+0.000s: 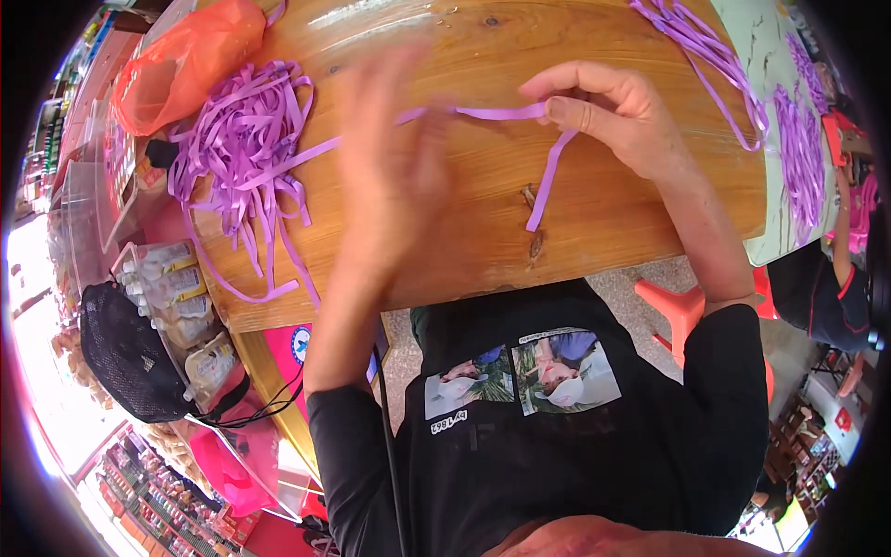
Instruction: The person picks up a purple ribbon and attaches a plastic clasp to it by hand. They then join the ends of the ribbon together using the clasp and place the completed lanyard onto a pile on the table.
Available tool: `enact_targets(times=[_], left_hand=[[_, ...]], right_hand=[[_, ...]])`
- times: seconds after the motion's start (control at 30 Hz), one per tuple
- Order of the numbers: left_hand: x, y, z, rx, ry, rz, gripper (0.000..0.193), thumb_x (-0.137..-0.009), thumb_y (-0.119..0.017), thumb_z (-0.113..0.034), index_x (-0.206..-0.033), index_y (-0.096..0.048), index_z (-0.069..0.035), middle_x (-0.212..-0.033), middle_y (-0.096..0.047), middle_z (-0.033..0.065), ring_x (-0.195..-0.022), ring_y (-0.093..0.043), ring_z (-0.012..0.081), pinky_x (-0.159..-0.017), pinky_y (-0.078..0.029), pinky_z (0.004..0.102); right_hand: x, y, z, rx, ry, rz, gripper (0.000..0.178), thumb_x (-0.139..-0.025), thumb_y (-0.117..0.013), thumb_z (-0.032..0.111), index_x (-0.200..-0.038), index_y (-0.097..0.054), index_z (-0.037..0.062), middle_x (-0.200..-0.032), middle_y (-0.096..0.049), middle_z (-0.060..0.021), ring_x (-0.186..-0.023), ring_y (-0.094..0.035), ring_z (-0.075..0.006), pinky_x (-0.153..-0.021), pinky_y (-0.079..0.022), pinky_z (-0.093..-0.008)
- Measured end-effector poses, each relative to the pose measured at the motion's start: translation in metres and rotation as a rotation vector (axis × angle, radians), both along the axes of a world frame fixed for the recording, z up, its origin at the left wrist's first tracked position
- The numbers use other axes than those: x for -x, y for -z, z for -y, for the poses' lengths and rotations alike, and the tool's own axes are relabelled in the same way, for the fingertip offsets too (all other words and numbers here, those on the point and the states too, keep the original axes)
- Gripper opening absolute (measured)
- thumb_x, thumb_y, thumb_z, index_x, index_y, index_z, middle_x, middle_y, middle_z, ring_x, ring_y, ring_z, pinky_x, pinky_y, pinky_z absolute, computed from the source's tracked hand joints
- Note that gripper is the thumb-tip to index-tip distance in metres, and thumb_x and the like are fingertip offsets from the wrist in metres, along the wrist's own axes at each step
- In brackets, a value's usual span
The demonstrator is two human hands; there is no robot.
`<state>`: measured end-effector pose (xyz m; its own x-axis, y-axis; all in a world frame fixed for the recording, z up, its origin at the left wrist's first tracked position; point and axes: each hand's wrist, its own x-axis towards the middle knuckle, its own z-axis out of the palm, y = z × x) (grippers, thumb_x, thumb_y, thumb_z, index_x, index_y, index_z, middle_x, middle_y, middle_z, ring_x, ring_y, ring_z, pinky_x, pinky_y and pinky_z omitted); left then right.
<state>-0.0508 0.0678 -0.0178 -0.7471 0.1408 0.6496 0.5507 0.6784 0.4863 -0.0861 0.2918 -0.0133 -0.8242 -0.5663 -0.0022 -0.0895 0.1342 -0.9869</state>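
A narrow purple ribbon [497, 114] stretches across the wooden table between my two hands. My right hand [617, 116] pinches it between thumb and fingers, and a short loose end hangs below the grip onto the wood. Over the middle of the ribbon my left hand [385, 162] is smeared by motion; its fingers point away from me, and whether they grip anything does not show. Beyond that hand the ribbon runs left to a tangled heap of purple ribbon [246, 139] on the table.
An orange plastic bag [190, 60] lies behind the heap. More ribbon strands [710, 70] lie at the table's far right, with further bundles [800, 167] on a pale table beyond. A black mesh bag [130, 353] and an orange stool [682, 306] flank the wooden table [464, 246].
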Motion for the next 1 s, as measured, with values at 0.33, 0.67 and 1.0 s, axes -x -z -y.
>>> enact_targets(times=[0.33, 0.67, 1.0], left_hand=[[0.002, 0.016, -0.011, -0.558, 0.097, 0.494, 0.009, -0.086, -0.059, -0.010, -0.088, -0.063, -0.002, -0.078, -0.054, -0.0042, -0.066, -0.045, 0.0022, -0.055, -0.035, 0.0154], [0.017, 0.013, -0.026, 0.228, -0.149, -0.105, 0.035, -0.070, -0.060, 0.005, -0.103, -0.054, 0.000, -0.092, -0.053, 0.0126, -0.086, -0.053, 0.0312, -0.070, -0.044, 0.0333], [0.008, 0.019, -0.052, -0.494, 0.223, 0.433, 0.013, -0.078, -0.064, -0.003, -0.091, -0.061, -0.001, -0.077, -0.053, 0.0094, -0.062, -0.053, 0.0166, -0.056, -0.042, 0.0263]], right_hand=[[0.006, -0.002, -0.014, -0.074, 0.154, -0.085, 0.014, -0.084, -0.061, 0.008, -0.096, -0.064, 0.0018, -0.088, -0.061, -0.0001, -0.079, -0.056, -0.0063, -0.071, -0.045, -0.0190], [0.008, 0.011, -0.008, -0.037, 0.108, -0.112, 0.017, -0.087, -0.057, 0.012, -0.098, -0.064, 0.0023, -0.083, -0.062, 0.0009, -0.075, -0.056, -0.0059, -0.067, -0.044, -0.0199], [0.003, -0.001, -0.013, 0.062, 0.208, -0.067, 0.017, -0.087, -0.056, 0.012, -0.102, -0.061, 0.0030, -0.083, -0.061, -0.0015, -0.075, -0.056, -0.0059, -0.063, -0.041, -0.0191]])
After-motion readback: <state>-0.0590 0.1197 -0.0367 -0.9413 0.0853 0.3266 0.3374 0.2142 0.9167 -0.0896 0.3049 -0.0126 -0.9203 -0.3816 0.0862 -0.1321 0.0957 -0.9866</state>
